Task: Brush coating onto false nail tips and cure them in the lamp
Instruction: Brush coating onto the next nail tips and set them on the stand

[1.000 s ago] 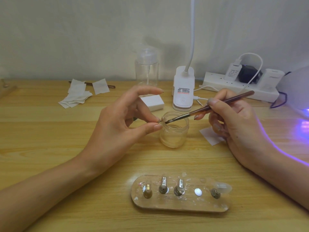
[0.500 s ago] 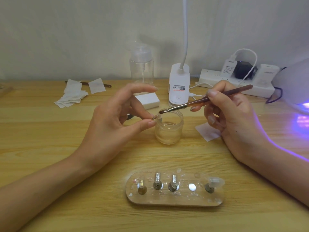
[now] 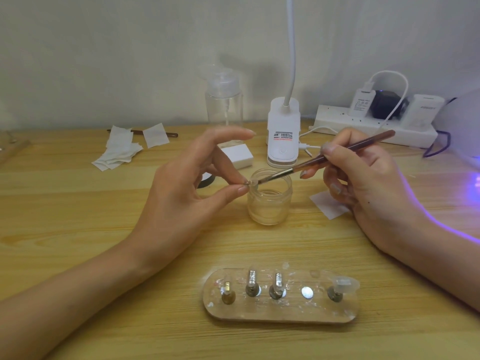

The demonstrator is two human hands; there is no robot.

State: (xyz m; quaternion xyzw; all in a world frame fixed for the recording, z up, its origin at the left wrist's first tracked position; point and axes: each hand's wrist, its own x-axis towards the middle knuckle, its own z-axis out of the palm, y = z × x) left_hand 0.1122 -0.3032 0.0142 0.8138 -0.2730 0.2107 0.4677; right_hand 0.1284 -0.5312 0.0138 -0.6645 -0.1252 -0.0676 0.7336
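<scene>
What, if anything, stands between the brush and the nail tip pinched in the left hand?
Nothing visible: the brush in the right hand reaches the nail tip that the left hand pinches above the jar.

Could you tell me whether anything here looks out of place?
Only minor things: the nail-tip holder has one bare metal disc among its pegs, and loose wipes lie scattered at the back left. Nothing looks spilled.
</scene>
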